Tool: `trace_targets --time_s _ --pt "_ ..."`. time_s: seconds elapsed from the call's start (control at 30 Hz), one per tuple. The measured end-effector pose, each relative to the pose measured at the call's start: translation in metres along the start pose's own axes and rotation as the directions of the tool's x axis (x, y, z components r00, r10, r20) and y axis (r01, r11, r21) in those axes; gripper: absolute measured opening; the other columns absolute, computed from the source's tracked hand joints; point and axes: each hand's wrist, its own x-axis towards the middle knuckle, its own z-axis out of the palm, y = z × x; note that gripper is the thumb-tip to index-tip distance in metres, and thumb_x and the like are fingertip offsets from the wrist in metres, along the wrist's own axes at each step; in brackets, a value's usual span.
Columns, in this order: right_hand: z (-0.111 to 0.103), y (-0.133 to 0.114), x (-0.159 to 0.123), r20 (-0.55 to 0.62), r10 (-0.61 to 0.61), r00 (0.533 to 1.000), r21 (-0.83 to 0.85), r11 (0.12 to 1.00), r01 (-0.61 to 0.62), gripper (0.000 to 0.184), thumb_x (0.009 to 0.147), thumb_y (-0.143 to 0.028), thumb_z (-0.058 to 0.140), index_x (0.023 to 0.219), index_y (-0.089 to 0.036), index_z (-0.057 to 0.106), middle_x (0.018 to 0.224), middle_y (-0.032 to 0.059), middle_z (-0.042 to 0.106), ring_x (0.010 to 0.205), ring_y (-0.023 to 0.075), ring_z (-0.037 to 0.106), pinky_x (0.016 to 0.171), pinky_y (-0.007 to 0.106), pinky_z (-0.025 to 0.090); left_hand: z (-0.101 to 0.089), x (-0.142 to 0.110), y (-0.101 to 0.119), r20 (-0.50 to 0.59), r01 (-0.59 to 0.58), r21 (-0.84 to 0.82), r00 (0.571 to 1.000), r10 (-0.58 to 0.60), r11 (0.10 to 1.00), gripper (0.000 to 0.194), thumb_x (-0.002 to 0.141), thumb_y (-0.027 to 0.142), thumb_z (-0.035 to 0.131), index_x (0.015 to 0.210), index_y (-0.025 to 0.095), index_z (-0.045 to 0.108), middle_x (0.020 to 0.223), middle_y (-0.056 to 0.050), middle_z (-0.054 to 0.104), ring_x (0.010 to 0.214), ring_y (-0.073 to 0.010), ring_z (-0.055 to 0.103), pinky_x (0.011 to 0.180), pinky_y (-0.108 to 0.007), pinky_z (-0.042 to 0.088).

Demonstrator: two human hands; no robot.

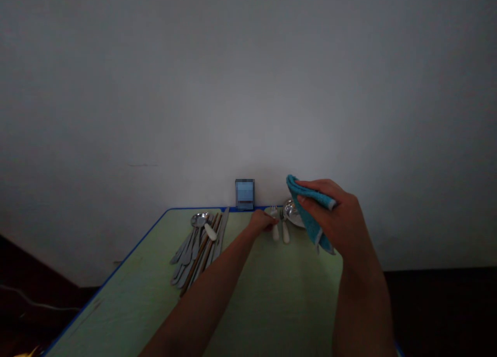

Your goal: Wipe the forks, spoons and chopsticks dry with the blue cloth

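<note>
My left hand (pixel 262 221) reaches to the table's far side, its fingers closed across the middle of a fork (pixel 275 235) with a pale handle. The tines of that fork show above my fingertips. A second pale-handled fork (pixel 286 235) lies just to its right. Up on the right, my right hand (pixel 337 212) grips a folded teal cloth (pixel 312 223) between thumb and fingers, with a corner hanging down. Behind the cloth is a shiny round metal dish or bowl (pixel 292 213), partly hidden.
The pale green table (pixel 267 305) has a blue edge and stands against a grey wall (pixel 248 88). On its left lies a heap of cutlery (pixel 190 256) with spoons, knives and brown chopsticks (pixel 199 258). A small screen device (pixel 245 194) stands at the back edge.
</note>
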Motion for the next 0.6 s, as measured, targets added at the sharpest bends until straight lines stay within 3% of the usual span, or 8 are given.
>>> trace_targets --time_s 0.6 --pt "0.0003 0.0012 0.0009 -0.003 0.017 1.000 0.032 0.999 -0.017 0.022 0.074 -0.015 0.064 0.095 -0.023 0.067 0.094 0.0027 0.066 0.086 0.0155 0.061 0.078 0.032 0.050 0.0017 0.0057 0.0013 -0.001 0.018 0.080 1.000 -0.018 0.997 0.028 0.086 0.031 0.053 0.110 0.015 0.056 0.110 -0.007 0.058 0.092 -0.0200 0.059 0.077 -0.038 0.051"
